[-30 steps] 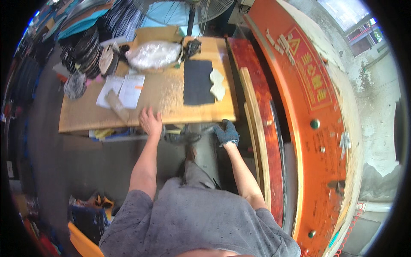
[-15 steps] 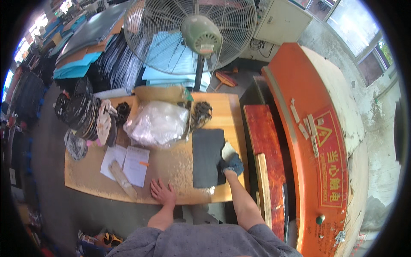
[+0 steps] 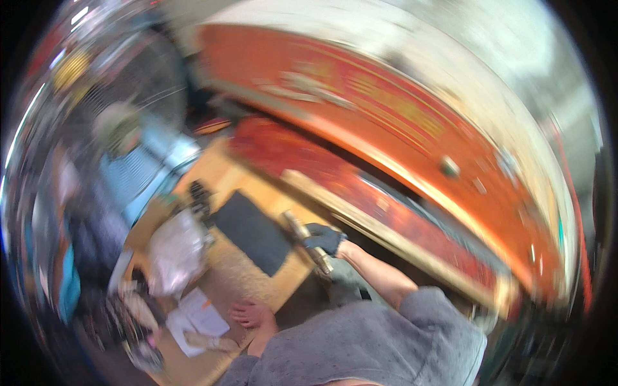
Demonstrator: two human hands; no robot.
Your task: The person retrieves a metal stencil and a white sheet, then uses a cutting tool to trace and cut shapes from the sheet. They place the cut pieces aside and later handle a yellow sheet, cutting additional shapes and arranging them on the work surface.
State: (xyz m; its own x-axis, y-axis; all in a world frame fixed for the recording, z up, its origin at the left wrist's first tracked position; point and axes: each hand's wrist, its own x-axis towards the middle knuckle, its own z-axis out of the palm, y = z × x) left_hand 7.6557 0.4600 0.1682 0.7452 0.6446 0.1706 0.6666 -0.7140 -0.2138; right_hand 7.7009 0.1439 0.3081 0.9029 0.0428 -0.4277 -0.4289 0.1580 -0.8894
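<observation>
My right hand (image 3: pixel 326 240), in a dark glove, grips a narrow, pale, brown-stained bar (image 3: pixel 297 226) at the table's right edge. Motion blur hides just what kind of bar it is. Beside it, a dark grey rectangular sheet (image 3: pixel 254 231) lies flat on the wooden table (image 3: pixel 226 168). Bare and spread, my left hand (image 3: pixel 251 314) rests on the tabletop near the papers (image 3: pixel 203 314). A flat wooden strip (image 3: pixel 209 341) lies across the papers' near end.
A clear plastic bag (image 3: pixel 175 251) bulges from a cardboard box on the table. Beyond the right edge are a long timber (image 3: pixel 386 248), a red board (image 3: pixel 270 147) and a big orange machine cover (image 3: pixel 257 58). A large fan (image 3: pixel 119 128) stands at the far left.
The view has swung to the right and blurred. My right hand has moved from the sheet's right side to the table's edge, with the bar in it. My left hand stays on the table.
</observation>
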